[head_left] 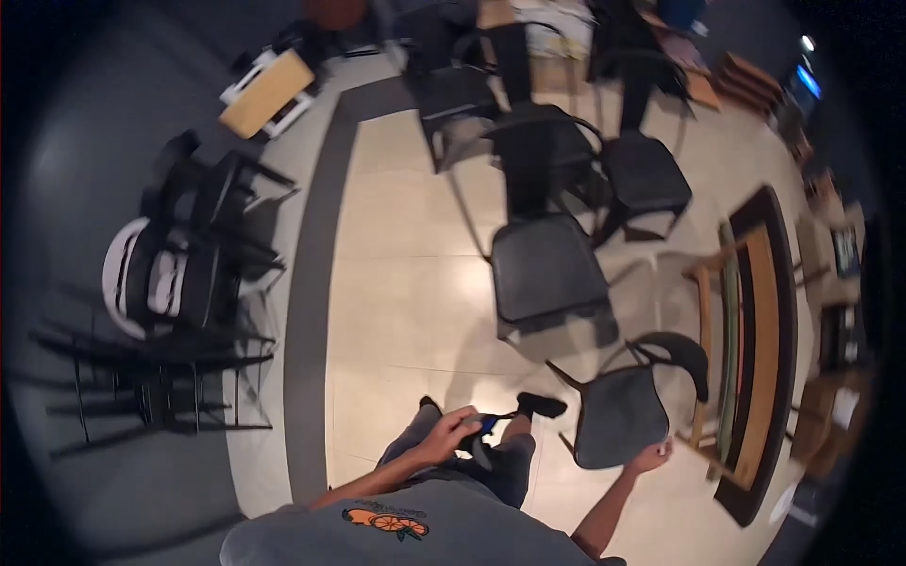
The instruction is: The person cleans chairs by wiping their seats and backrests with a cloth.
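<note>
My left hand (447, 436) is wrapped round a small dark object with a blue part (485, 430), in front of my lap. To the right, my right hand (651, 457) is at the near right edge of a chair's dark seat (621, 415), its fingers closed at that edge. This chair has a curved black backrest (678, 357) on its right side. Just ahead of it stands a larger dark chair (549, 269), which neither hand touches.
More dark chairs (645, 174) stand further ahead. Stacked black chairs (193, 283) line the left side. Folded wooden furniture (755, 349) leans at the right. A wood-topped stool (268, 92) is at the upper left. My shoe (541, 406) rests on the tiled floor.
</note>
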A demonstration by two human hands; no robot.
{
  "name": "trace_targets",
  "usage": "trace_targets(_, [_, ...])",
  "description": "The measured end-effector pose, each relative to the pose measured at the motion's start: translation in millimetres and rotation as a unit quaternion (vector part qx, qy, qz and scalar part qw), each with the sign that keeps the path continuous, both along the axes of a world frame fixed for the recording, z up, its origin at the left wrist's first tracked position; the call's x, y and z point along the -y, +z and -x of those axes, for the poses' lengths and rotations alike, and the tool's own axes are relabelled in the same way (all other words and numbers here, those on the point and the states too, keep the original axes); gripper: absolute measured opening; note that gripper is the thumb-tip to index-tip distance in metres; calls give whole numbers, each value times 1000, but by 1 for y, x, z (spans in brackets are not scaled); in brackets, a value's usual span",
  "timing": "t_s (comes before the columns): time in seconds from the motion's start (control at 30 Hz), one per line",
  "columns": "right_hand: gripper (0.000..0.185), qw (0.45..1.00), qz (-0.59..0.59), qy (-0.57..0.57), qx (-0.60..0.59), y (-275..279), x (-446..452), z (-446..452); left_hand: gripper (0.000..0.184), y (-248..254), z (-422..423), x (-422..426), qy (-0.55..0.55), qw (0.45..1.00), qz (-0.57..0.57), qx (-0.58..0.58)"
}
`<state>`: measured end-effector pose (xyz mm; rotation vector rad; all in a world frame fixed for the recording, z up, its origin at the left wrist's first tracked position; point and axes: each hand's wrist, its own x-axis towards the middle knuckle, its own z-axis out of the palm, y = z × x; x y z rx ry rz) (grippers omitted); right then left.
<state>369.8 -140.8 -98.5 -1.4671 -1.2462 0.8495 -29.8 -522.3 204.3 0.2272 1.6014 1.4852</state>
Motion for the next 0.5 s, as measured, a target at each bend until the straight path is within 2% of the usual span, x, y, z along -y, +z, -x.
trace_targets(0.07, [31, 991, -31, 21, 127, 67, -20, 69, 16, 9, 19, 33, -77, 997, 1, 11])
trace_targets(0.1, [34, 997, 29, 32, 56, 135, 3, 139, 19, 16, 30, 50, -88, 996, -13, -15])
trace_targets(0.2, [36, 958, -27, 278, 58, 184, 66, 272, 24, 37, 53, 118, -60, 994, -64, -67])
trace_targets(0.23, [34, 933, 15, 358, 11, 174, 96, 314, 24, 42, 59, 139, -38, 991, -88, -91])
trace_targets(0.27, [33, 882, 50, 468, -40, 199, 158, 354, 24, 42, 64, 163, -21, 990, -95, -102])
trace_targets(0.33, [32, 730, 159, 653, -124, 251, 284, 435, 28, 25, 60, 215, 102, 985, -92, -101])
trace_targets(0.4, [39, 529, 329, 769, -140, 250, 379, 473, 33, 11, 71, 251, 221, 965, -95, -107])
trace_targets(0.47, [40, 476, 269, 837, -29, 267, 470, 490, 34, 8, 78, 293, 264, 952, -84, -132])
trace_targets(0.5, [40, 468, 265, 843, -25, 273, 502, 497, 34, 7, 81, 316, 293, 942, -66, -148])
